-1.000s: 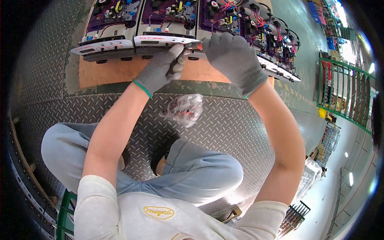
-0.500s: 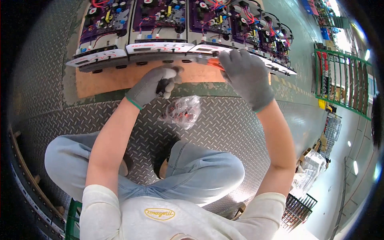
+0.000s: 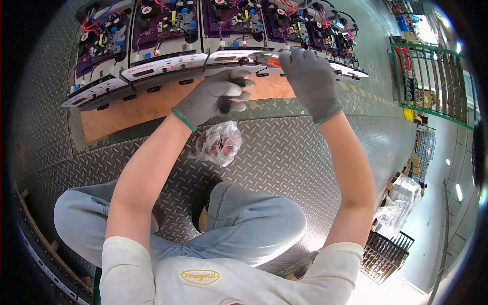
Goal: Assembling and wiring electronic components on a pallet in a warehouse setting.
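A row of purple circuit boards stands behind white front panels before me. My right hand, in a grey glove, is closed around orange-handled pliers. The jaws reach left against the top edge of a panel, beside a small dark fitting. My left hand, gloved alike, is just below that panel with curled fingers. A small black round part sits in its grip; its exact kind is unclear.
On the patterned metal floor, a clear plastic bag of small reddish parts lies near my crossed legs. The units stand on an orange-brown board. At the right are a green metal rack and a plastic-wrapped stack.
My view has swung so the row of units appears further left. The left hand has come nearer the panel and its fingers have opened somewhat. The right hand still grips the pliers at the panel.
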The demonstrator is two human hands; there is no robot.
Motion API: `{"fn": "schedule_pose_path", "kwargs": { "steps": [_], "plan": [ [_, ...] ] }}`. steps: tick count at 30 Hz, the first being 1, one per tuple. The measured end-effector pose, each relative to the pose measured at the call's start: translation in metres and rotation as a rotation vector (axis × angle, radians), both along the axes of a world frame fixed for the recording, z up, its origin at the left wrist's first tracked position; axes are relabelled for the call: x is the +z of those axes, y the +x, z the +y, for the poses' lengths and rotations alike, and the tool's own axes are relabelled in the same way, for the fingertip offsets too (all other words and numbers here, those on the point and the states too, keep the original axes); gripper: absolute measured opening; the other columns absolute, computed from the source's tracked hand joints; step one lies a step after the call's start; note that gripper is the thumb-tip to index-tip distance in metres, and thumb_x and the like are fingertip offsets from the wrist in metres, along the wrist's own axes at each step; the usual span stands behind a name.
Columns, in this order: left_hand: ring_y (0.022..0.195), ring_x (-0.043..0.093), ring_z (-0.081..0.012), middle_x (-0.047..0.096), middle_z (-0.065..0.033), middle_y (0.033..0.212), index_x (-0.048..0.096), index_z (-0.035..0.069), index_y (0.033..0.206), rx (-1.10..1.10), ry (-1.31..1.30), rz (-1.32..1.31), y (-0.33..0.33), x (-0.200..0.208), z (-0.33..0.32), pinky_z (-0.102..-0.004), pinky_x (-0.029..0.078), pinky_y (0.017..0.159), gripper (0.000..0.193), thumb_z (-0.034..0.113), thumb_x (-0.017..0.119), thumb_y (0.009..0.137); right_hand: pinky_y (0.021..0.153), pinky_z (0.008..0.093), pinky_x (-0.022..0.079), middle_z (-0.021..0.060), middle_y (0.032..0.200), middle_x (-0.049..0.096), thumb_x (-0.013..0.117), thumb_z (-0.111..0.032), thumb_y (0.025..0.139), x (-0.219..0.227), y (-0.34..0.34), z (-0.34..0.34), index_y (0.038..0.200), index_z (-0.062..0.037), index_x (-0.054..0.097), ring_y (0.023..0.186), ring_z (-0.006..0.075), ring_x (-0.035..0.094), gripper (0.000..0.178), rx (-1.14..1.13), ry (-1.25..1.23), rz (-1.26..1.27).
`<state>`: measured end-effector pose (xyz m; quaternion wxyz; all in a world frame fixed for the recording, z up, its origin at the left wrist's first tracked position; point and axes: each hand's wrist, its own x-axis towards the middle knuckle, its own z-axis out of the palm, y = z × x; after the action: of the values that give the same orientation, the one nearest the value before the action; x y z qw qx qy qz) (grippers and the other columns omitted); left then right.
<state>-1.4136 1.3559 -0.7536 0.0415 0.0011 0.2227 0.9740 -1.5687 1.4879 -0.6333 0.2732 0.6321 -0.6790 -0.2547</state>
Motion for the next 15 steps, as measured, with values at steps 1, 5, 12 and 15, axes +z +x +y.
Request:
{"fn": "schedule_pose_path", "kwargs": {
  "steps": [1, 5, 12, 15],
  "plan": [
    [0.08, 0.055, -0.0115, 0.057, -0.0056, 0.103, 0.054, 0.006, 0.114, 0.032, -0.038, -0.049, -0.001, -0.001, 0.002, -0.0264, 0.05, 0.062, 0.033, 0.013, 0.059, 0.082, 0.056, 0.0283, 0.048, -0.0014, 0.073, 0.052, 0.061, -0.02, 0.074, -0.002, -0.002, -0.002, 0.086, -0.0134, 0.054, 0.071, 0.014, 0.057, 0.016, 0.0, -0.003, -0.001],
    [0.079, 0.058, -0.011, 0.059, -0.0051, 0.099, 0.055, 0.006, 0.113, 0.084, -0.004, -0.185, -0.003, 0.003, 0.007, -0.0237, 0.052, 0.055, 0.03, 0.02, 0.06, 0.087, 0.056, 0.0297, 0.048, -0.0003, 0.069, 0.051, 0.062, -0.021, 0.073, -0.005, -0.005, -0.006, 0.079, -0.0134, 0.056, 0.07, 0.0155, 0.057, 0.011, 0.052, -0.007, -0.027],
    [0.065, 0.058, -0.0069, 0.058, -0.0021, 0.078, 0.056, 0.003, 0.103, 0.106, 0.199, -0.226, -0.015, -0.034, 0.012, -0.0189, 0.051, 0.049, 0.034, 0.033, 0.06, 0.088, 0.058, 0.0314, 0.047, -0.0001, 0.068, 0.053, 0.061, -0.021, 0.074, 0.003, 0.004, -0.017, 0.074, -0.0148, 0.059, 0.07, 0.0165, 0.058, 0.007, 0.116, -0.006, -0.069],
    [0.062, 0.054, -0.0067, 0.055, -0.0026, 0.079, 0.055, 0.001, 0.105, 0.178, 0.187, -0.279, -0.026, -0.02, 0.016, -0.0179, 0.048, 0.047, 0.033, 0.029, 0.06, 0.088, 0.06, 0.0312, 0.048, 0.0003, 0.07, 0.056, 0.061, -0.02, 0.075, 0.003, 0.002, -0.017, 0.076, -0.0153, 0.062, 0.072, 0.0172, 0.059, 0.005, 0.105, 0.091, 0.03]
  ]
}}
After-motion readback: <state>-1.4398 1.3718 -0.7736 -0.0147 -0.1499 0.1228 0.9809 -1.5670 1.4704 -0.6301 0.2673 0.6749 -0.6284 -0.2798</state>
